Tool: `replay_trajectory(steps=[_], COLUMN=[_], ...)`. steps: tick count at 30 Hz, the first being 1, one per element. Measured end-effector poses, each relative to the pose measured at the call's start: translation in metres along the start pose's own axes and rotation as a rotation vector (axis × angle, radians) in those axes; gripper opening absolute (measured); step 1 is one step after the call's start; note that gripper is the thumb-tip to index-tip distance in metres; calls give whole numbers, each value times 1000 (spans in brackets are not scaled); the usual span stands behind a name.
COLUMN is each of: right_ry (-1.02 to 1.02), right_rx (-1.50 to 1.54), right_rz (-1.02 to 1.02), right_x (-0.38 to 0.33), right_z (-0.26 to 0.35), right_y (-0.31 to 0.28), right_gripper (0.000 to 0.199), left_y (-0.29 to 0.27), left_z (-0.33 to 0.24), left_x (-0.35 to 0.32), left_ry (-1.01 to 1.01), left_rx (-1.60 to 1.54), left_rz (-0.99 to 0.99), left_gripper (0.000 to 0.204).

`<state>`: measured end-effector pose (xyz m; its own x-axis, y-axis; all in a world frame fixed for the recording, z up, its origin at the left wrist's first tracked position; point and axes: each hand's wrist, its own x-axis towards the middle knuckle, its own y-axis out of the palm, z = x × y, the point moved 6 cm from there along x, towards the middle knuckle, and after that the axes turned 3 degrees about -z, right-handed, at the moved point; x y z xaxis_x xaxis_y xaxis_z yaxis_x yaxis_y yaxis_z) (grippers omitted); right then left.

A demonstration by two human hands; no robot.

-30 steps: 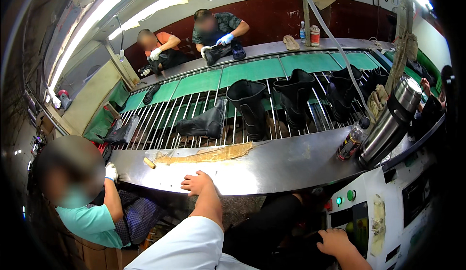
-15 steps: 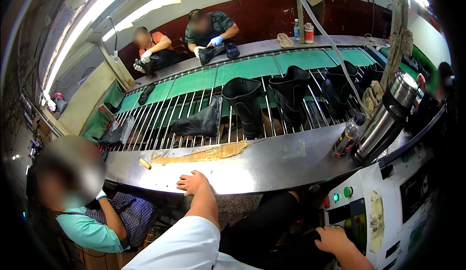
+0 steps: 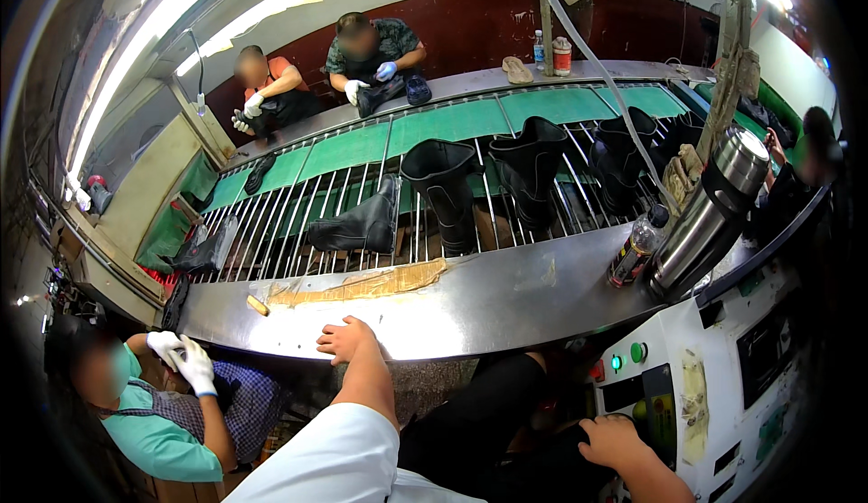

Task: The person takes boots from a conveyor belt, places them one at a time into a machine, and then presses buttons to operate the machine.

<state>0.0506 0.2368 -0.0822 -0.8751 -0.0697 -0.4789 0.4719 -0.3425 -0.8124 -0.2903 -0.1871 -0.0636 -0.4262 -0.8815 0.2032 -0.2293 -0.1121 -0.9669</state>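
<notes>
My left hand (image 3: 348,340) lies flat, its fingers apart and nothing in them, on the near edge of a metal worktop (image 3: 506,302). Lower right, my right hand (image 3: 617,440) rests empty on my black-trousered leg beside a white machine, fingers loosely stretched. Beyond the worktop, a black boot (image 3: 362,223) lies on its side on a roller conveyor (image 3: 271,241). Several tall black boots stand to its right, among them a near boot (image 3: 443,187) and a middle boot (image 3: 531,173). A strip of brown tape (image 3: 375,286) and a small yellowish stub (image 3: 258,305) are near my left hand.
A steel flask (image 3: 710,214) and a dark drink bottle (image 3: 638,248) stand at the right, above the machine's control panel (image 3: 646,385). A seated co-worker (image 3: 163,426) is close at left; two others work across the conveyor. A pale hose (image 3: 601,69) hangs down.
The co-worker at left has straightened back, and both white-gloved hands now show, held together. My view has shifted slightly; my hands stay where they rested.
</notes>
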Motion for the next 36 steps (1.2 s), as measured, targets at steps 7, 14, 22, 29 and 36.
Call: replay_trajectory(steps=[7, 14, 22, 29, 36], right_ry=[-61, -64, -70, -68, -65], right_rx=[-14, -12, -15, -9, 22], right_rz=[-94, -104, -103, -67, -41], right_x=[-3, -4, -3, -4, -4], right_z=[6, 7, 4, 4, 0], right_y=[-7, -10, -5, -4, 2], right_gripper=[43, 42, 42, 42, 43], left_y=[5, 7, 10, 4, 4], left_z=[3, 2, 3, 2, -1], left_x=[6, 8, 10, 4, 3], left_ry=[-3, -7, -19, -11, 31], left_rx=[17, 28, 53, 41, 126], left_rz=[-9, -37, -8, 7, -41], left_gripper=[57, 56, 56, 57, 58])
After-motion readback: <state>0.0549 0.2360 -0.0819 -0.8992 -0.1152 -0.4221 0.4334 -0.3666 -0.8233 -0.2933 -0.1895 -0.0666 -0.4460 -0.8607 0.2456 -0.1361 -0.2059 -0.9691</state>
